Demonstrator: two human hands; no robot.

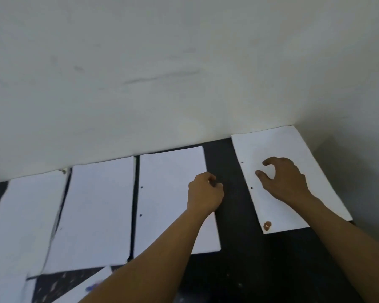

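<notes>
Several white punched sheets lie side by side on a dark table (239, 248) against a white wall. My left hand (204, 193) hovers with curled fingers at the right edge of the third sheet (169, 193); I cannot tell whether it holds anything. My right hand (284, 180) rests on the rightmost sheet (278, 147), with thumb and fingers spread and bent and their tips on the paper. A small brown blob (267, 225) sits at that sheet's near left corner.
Two more sheets (96, 211) (24, 215) lie to the left, the far one with a brown blob (64, 171) at its top corner. Another paper with a blue mark (92, 287) lies at the near edge. The white wall (184, 73) closes the back and right.
</notes>
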